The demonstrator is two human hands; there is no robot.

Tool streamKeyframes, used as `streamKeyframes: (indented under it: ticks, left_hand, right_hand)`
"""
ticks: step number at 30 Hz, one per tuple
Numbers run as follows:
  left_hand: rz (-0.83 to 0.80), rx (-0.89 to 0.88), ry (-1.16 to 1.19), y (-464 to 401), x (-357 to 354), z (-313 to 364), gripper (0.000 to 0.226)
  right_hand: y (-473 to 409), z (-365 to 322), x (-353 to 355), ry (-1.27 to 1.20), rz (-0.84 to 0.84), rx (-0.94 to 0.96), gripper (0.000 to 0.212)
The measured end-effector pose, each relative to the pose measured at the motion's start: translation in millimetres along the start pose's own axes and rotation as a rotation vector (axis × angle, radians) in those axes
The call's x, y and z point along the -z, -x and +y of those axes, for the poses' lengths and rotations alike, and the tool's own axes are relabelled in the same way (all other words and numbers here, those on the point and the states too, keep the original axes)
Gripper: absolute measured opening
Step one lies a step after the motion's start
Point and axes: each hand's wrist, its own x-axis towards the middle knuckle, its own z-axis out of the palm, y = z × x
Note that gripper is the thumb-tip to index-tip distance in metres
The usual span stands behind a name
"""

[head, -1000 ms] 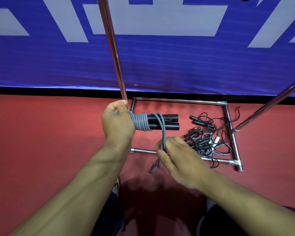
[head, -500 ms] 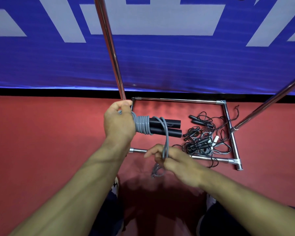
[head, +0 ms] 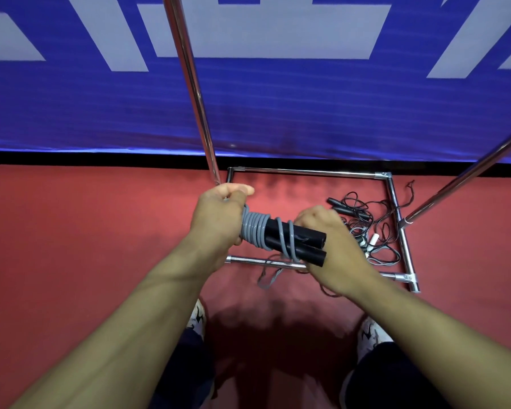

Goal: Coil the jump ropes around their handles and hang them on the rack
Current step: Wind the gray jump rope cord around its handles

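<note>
My left hand [head: 219, 216] grips one end of two black jump-rope handles [head: 298, 245] held side by side. Grey rope [head: 255, 233] is coiled tightly round them next to that hand, with two looser turns further right. My right hand [head: 334, 246] is behind and under the handles' free ends, fingers curled on the grey rope. A short grey rope tail [head: 267, 278] hangs below. The chrome rack's base frame [head: 307, 172] lies on the red floor, and its upright pole [head: 189, 78] rises just behind my left hand.
A tangle of black jump ropes [head: 366, 231] with handles lies on the floor inside the rack base, right of my hands. A second chrome pole [head: 469, 172] slants up at the right. A blue banner wall stands behind. My shoes [head: 196, 318] show below.
My right hand has moved up from below the handles to their free ends, carrying the rope round them. Another loose turn now lies on the handles. My left hand has barely moved.
</note>
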Motion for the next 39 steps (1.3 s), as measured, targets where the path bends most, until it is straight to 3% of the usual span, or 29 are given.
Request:
streamKeyframes:
  ticks: [3, 5, 14, 23, 28, 31, 34, 39]
  left_hand:
    - [-0.032, -0.013, -0.036, -1, 2, 0, 0.027]
    - [-0.039, -0.027, -0.077, -2, 3, -1, 0.027]
    - [-0.115, -0.048, -0.183, 0, 3, -1, 0.026]
    - [-0.263, 0.022, -0.24, 5, 3, -3, 0.025]
    - [-0.105, -0.082, -0.466, 0, 2, -6, 0.023]
    - [0.045, -0.177, -0.567, 1, 2, -3, 0.019]
    - [0.208, -0.244, -0.562, 2, 2, 0, 0.017]
    - [0.375, -0.319, -0.447, 4, 2, 3, 0.019]
  right_hand:
    - [-2, 3, 12, 0.002, 0.149, -0.028, 0.031]
    - [-3, 4, 18, 0.044, 0.212, -0.015, 0.036]
    - [-3, 6, 20, 0.144, 0.287, 0.086, 0.027]
    - [1, -8, 27, 0.058, 0.418, 0.26, 0.02]
    - [1, -5, 22, -0.01, 0.283, 0.31, 0.012]
    - [-1, 0, 20, 0.06, 0.312, 0.294, 0.022]
    - [-3, -4, 20, 0.171, 0.377, 0.311, 0.038]
    - [1, -16, 15, 0.248, 0.326, 0.291, 0.032]
